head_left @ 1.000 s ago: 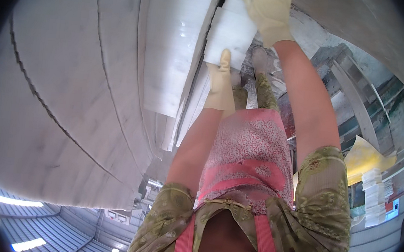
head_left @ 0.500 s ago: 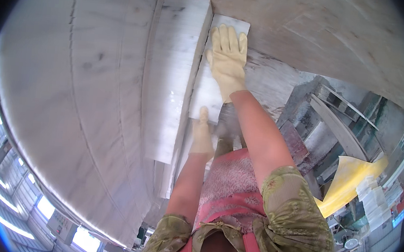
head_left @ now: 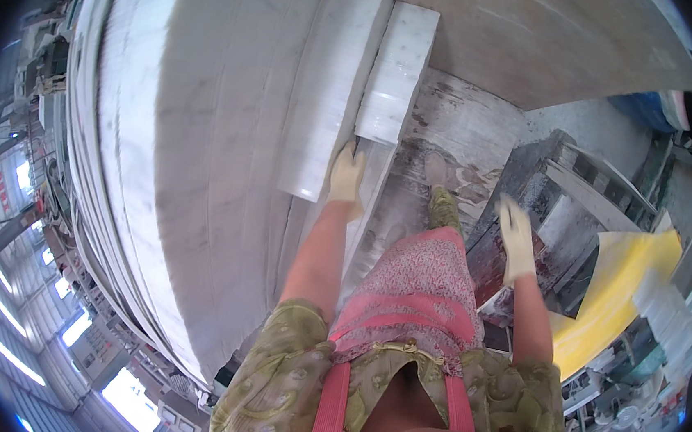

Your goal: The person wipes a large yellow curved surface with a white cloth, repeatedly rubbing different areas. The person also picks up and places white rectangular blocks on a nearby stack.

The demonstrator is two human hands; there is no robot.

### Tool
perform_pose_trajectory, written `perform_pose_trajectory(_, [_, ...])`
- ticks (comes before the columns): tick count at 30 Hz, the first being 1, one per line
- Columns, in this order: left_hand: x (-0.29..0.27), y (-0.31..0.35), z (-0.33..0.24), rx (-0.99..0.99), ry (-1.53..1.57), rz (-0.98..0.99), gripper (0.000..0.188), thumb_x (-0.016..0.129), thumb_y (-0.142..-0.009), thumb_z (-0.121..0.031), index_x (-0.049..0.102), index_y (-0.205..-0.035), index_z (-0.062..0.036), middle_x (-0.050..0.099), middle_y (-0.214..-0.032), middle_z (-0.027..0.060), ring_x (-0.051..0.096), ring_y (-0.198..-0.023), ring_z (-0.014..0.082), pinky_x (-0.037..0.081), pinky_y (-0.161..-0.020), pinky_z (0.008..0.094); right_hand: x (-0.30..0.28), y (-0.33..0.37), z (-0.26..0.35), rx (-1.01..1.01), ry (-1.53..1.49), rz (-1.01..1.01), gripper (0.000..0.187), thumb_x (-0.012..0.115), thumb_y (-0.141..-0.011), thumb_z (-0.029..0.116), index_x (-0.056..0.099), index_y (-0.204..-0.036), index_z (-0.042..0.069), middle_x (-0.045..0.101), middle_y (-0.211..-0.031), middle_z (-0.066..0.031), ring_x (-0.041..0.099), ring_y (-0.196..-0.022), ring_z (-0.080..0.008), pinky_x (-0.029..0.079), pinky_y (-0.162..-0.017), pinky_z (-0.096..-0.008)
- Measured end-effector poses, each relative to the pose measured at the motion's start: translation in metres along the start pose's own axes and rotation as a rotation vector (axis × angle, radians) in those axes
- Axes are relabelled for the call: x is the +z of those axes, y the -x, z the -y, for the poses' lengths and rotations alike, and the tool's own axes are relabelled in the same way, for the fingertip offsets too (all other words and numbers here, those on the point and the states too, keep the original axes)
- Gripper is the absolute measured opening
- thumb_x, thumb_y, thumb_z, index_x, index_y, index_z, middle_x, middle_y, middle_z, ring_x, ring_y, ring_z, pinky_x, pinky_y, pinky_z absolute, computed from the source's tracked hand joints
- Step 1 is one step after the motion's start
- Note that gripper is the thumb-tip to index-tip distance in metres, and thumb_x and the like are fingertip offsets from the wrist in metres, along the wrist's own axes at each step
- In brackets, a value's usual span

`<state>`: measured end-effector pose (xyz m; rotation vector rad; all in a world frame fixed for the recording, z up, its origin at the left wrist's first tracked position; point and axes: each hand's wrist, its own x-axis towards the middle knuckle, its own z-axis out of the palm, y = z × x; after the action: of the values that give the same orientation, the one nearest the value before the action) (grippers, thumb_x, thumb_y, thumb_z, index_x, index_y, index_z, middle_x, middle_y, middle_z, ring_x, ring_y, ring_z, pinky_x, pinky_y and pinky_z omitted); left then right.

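My left hand (head_left: pixel 347 179), in a cream glove, is by the inner edge of the long white marble block (head_left: pixel 334 83), just below the near end of a shorter white marble block (head_left: pixel 398 72). Its visible fingers point forward, slightly apart; whether they press on the stone I cannot tell. The shorter block lies along the right side of the long one, on a pale ledge. My right hand (head_left: pixel 517 241), gloved alike, hangs in the air to the right, away from both blocks. Its fingers are stretched out and hold nothing.
A large stack of marble slabs (head_left: pixel 222 123) rises on my left. A big brownish panel (head_left: pixel 542 44) stands ahead. Below lies a stained, whitish board (head_left: pixel 452 127). On the right are a frame with boards (head_left: pixel 594 197) and a yellow sheet (head_left: pixel 627 290).
My right hand has left the top of the shorter block and swung right and back towards me. My left hand has moved slightly forward. The view has shifted, showing more of the slab stack.
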<state>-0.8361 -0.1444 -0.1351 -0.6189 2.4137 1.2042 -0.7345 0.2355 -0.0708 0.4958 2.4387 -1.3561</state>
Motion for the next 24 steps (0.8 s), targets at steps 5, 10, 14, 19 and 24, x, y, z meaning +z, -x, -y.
perform_pose_trajectory(5, [-0.005, 0.082, 0.074, -0.056, -0.321, -0.075, 0.047, 0.049, -0.098, -0.036, 0.062, -0.131, -0.0059, 0.062, -0.130, 0.0254, 0.057, -0.123, 0.0438, 0.045, -0.105, 0.0480, -0.003, 0.273, -0.083, 0.378, -0.178, 0.080, 0.030, 0.061, -0.094, 0.033, 0.062, -0.103, 0.005, 0.066, -0.086, -0.0105, 0.062, -0.080, -0.0211, 0.050, -0.076, -0.0419])
perform_pose_trajectory(10, [-0.051, 0.218, 0.140, 0.107, -0.376, 0.109, 0.035, 0.051, -0.093, -0.034, 0.066, -0.107, -0.0056, 0.066, -0.114, 0.0248, 0.061, -0.112, 0.0433, 0.049, -0.097, 0.0514, 0.001, 0.451, -0.174, 0.012, 0.733, 0.140, 0.019, 0.065, -0.087, 0.021, 0.066, -0.082, 0.003, 0.069, -0.083, -0.0179, 0.067, -0.075, -0.0338, 0.052, -0.067, -0.0454])
perform_pose_trajectory(14, [-0.086, 0.273, 0.183, 0.380, -0.725, 0.277, 0.029, 0.059, -0.088, -0.018, 0.068, -0.112, -0.0035, 0.067, -0.117, 0.0230, 0.064, -0.111, 0.0394, 0.052, -0.097, 0.0479, -0.009, 0.512, -0.193, 0.698, 0.456, -0.263, 0.044, 0.051, -0.100, 0.030, 0.066, -0.088, -0.009, 0.070, -0.092, -0.0290, 0.068, -0.084, -0.0432, 0.054, -0.078, -0.0487])
perform_pose_trajectory(19, [-0.077, 0.285, 0.204, -0.062, -0.680, 0.193, 0.038, 0.062, -0.087, -0.009, 0.064, -0.125, -0.0055, 0.064, -0.127, 0.0230, 0.063, -0.118, 0.0378, 0.052, -0.099, 0.0458, -0.049, 0.539, -0.199, 0.577, 0.535, -0.710, 0.053, 0.058, -0.099, 0.042, 0.068, -0.116, -0.008, 0.071, -0.110, -0.0274, 0.067, -0.101, -0.0437, 0.052, -0.090, -0.0480])
perform_pose_trajectory(24, [-0.074, 0.336, 0.218, -0.095, -0.120, 0.056, 0.037, 0.051, -0.095, -0.033, 0.069, -0.113, -0.0064, 0.068, -0.115, 0.0243, 0.064, -0.109, 0.0429, 0.049, -0.093, 0.0510, -0.061, 0.561, -0.238, 0.827, 0.644, -0.568, 0.089, 0.063, -0.092, 0.056, 0.034, -0.155, 0.000, 0.036, -0.159, -0.0206, 0.032, -0.149, -0.0329, 0.024, -0.123, -0.0408])
